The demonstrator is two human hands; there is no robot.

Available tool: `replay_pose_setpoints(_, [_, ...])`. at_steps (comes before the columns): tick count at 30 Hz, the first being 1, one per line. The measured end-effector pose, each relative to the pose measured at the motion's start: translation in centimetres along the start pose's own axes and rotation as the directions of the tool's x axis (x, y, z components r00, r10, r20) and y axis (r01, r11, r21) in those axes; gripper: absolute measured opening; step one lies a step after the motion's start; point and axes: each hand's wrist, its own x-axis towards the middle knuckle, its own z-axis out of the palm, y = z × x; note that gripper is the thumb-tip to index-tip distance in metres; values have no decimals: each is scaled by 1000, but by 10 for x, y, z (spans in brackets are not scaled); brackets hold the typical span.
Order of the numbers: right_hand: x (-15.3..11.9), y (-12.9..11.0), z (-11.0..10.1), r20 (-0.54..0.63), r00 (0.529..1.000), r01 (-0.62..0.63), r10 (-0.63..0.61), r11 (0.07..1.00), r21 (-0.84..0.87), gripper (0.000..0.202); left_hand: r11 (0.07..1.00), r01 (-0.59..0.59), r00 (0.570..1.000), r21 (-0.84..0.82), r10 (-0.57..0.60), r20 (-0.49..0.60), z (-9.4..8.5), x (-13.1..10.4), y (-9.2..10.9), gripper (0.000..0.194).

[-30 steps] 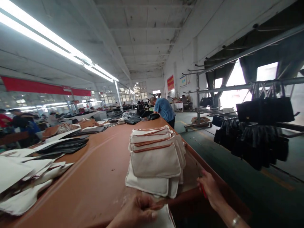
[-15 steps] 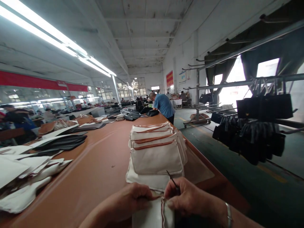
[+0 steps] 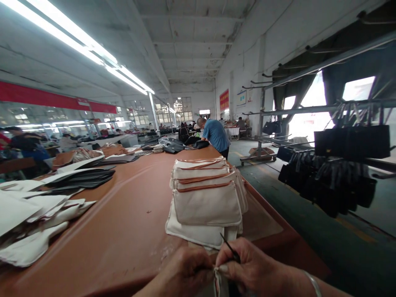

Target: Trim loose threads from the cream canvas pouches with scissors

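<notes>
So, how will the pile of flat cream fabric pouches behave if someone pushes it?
The pile of flat cream fabric pouches would probably slide apart, since they overlap unevenly. They may bend rather than stay stiff, judging by their soft, rounded outlines. Rolling seems unlikely, given their flat shape.

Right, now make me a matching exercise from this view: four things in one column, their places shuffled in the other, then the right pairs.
Things
1. Thin, dark, pointed tool
2. Stacked cream rectangular pouches with brown edging
3. Black rectangular handbags
4. Long red banner

Places
A. Hanging from the grey metal rack at the right of the view
B. High in the background at the left of the view
C. Held in the right hand
D. On the brown-topped table, just beyond the hands

Pairs: 1-C, 2-D, 3-A, 4-B
</notes>
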Motion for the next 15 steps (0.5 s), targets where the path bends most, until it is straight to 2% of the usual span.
replay_pose_setpoints(3, [0, 4, -2, 39, 999, -19, 18, 999, 43, 27, 999, -16, 1000, 42, 17, -8, 2, 1, -1, 38])
replay_pose_setpoints(6, [-3, 1, -1, 38, 999, -2, 1, 999, 34, 25, 997, 19, 995, -75, -26, -95, 10, 4, -11, 28])
replay_pose_setpoints(9, [-9, -3, 0, -5, 993, 115, -117, 985, -129, 18, 988, -10, 992, -151, -10, -126, 23, 5, -22, 27])
replay_pose_setpoints(12, [-13, 1, 2, -22, 965, 234, -262, 893, -384, 11, 987, -83, 988, -139, 64, -138, 34, 6, -24, 34])
replay_pose_setpoints(15, [-14, 12, 4, -18, 897, 336, -441, 709, -619, 11, 975, -117, 980, -189, 83, -183, 41, 8, -19, 44])
